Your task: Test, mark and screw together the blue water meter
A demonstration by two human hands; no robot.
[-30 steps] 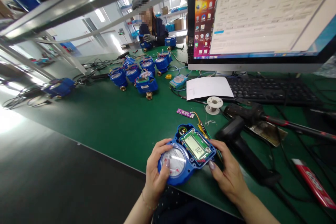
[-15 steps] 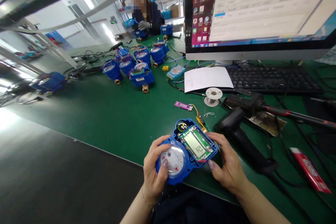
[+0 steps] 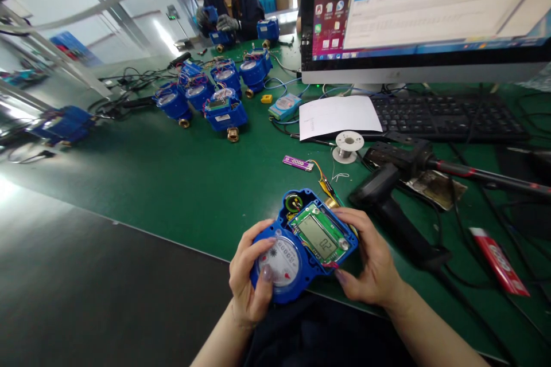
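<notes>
A blue water meter [image 3: 282,264] is held at the table's front edge, its round dial on the left and a green circuit board with a lit-up display [image 3: 318,238] on the right. My left hand [image 3: 253,272] grips the dial side, thumb and fingers over the clear face. Around the right side of the casing closes my right hand [image 3: 370,258], with its thumb at the lower corner. Coloured wires with clips [image 3: 326,183] run from behind the casing to a small purple board [image 3: 298,163]. The meter's underside is hidden.
Several blue meters [image 3: 224,114] stand farther back on the green table [image 3: 172,178]. A solder spool [image 3: 347,146], white paper [image 3: 340,116], keyboard [image 3: 447,117], monitor [image 3: 413,75], black scanner [image 3: 404,223] and red-and-white tube [image 3: 499,261] lie around. A gloved co-worker [image 3: 235,11] handles a meter opposite.
The view has shifted slightly, so the table items sit a little higher and further left. Both hands keep hold of the meter, which is tilted slightly differently. The co-worker's hands have moved.
</notes>
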